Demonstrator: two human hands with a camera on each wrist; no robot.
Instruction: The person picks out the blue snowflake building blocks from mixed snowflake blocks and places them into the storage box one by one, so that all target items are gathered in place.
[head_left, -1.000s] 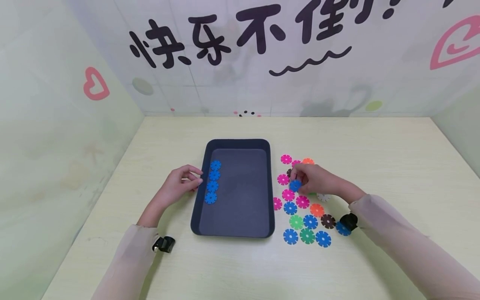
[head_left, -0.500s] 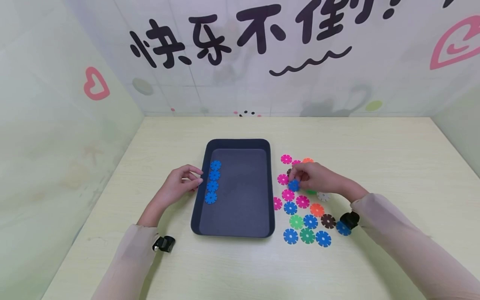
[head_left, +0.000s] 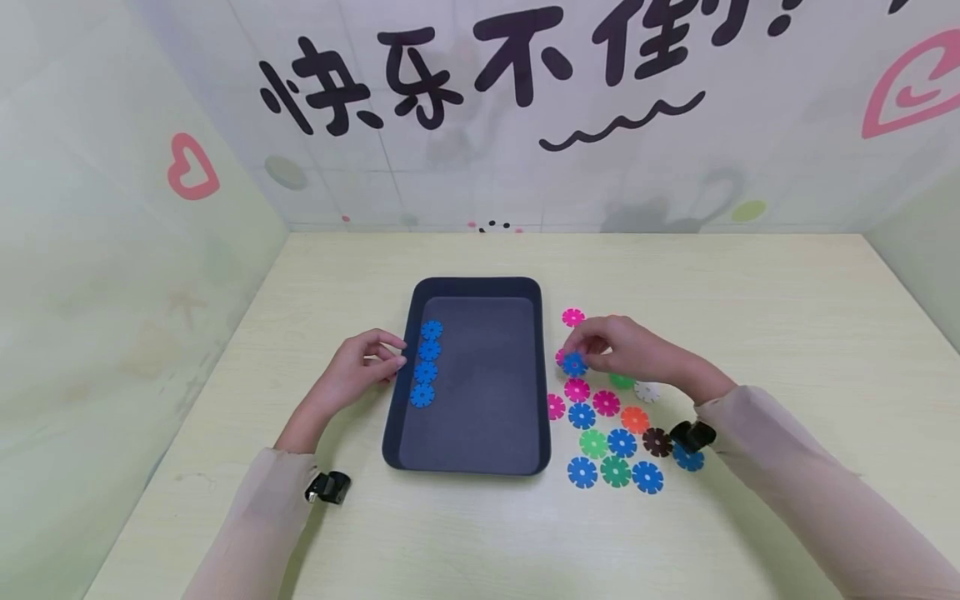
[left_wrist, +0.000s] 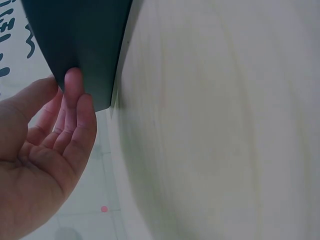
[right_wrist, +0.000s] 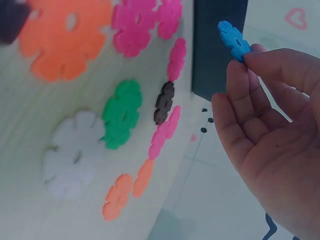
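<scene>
Between thumb and fingertips my right hand (head_left: 626,346) pinches a blue notched building disc (head_left: 574,364), held up over the loose pieces; the right wrist view shows this blue disc (right_wrist: 234,40) tilted at the fingertips. My left hand (head_left: 358,367) holds the left rim of a dark rectangular tray (head_left: 480,467). In the left wrist view, fingers (left_wrist: 75,95) lie against the tray's outer wall (left_wrist: 95,45), with the thumb at its edge. Inside the tray, several blue discs (head_left: 426,372) form a column along the left side.
Right of the tray lie several loose discs: pink (head_left: 577,389), blue (head_left: 582,472), green (head_left: 616,472), orange (head_left: 635,420), brown (head_left: 657,442) and white (head_left: 647,392). The right hand hides part of them. A printed wall (head_left: 480,192) stands behind the table (head_left: 712,275).
My right hand has moved slightly left and away from me with the blue disc, now overlapping a pink one. The left hand and tray stay put.
</scene>
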